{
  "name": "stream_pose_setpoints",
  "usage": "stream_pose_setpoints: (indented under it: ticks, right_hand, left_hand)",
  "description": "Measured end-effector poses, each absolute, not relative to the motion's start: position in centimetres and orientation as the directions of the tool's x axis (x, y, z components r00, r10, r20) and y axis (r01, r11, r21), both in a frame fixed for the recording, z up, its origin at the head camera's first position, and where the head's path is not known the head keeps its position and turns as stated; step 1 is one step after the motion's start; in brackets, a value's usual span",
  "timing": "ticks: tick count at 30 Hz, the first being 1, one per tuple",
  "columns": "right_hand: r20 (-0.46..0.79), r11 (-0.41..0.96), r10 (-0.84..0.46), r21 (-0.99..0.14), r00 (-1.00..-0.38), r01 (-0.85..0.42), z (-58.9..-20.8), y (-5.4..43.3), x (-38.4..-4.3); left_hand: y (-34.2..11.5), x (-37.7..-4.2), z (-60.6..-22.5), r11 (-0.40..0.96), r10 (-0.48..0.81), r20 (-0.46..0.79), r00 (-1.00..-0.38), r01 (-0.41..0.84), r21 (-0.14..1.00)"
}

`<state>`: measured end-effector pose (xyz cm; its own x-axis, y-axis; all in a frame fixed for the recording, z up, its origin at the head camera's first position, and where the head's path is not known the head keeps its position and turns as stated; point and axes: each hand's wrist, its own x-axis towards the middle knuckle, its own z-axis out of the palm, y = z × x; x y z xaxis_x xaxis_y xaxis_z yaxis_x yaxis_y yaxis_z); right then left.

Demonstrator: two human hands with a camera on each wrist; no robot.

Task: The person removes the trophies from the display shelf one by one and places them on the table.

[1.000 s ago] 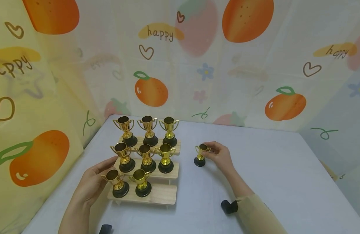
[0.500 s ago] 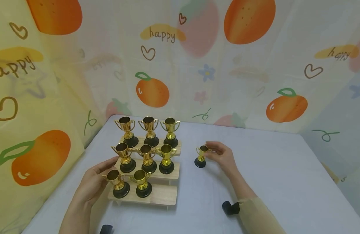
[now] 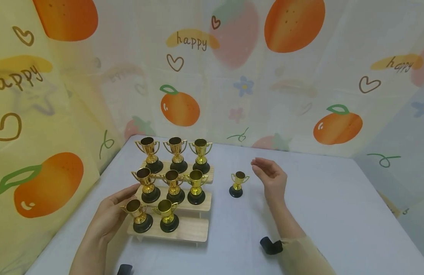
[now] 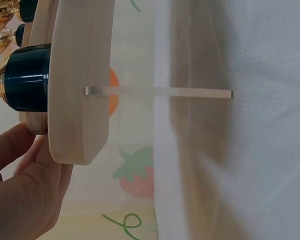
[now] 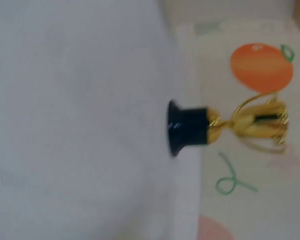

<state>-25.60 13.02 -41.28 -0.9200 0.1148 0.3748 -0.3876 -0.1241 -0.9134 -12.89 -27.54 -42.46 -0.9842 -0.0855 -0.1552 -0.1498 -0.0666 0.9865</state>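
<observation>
One trophy (image 3: 237,184) is upright on the table (image 3: 335,210), right of the stand (image 3: 194,228). Right hand (image 3: 273,180) is just beside it, fingers relaxed. Left hand (image 3: 108,214) pinches the stand's middle shelf. Backdrop (image 3: 280,103) literally says "happy" lol.

From my seat, in the head view, I read "happy" (image 3: 192,41) at the upper middle, over a yellow patch (image 3: 212,42) printed on the backdrop cloth (image 3: 212,80). I get another "happy" (image 3: 400,64) at the upper right, on the same cloth. At the left edge I make out only "appy" (image 3: 20,78), running out of frame.
</observation>
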Motion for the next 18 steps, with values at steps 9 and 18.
stream_pose_setpoints:
  ticks: [9, 18]
  right_hand:
    - [0.502, -0.35, 0.039, -0.803, -0.864, -0.482, -37.9, 10.0, -21.1]
    - [0.692, -0.393, -0.208, -0.707, -0.692, -0.589, -37.5, 7.0, -16.8]
  left_hand:
    - [-27.5, -12.9, -42.3, -0.069, -0.094, -0.175, -0.98, -0.169, 0.983]
    - [-27.5, -12.9, -42.3, -0.083, -0.089, -0.165, -0.982, -0.158, 0.984]
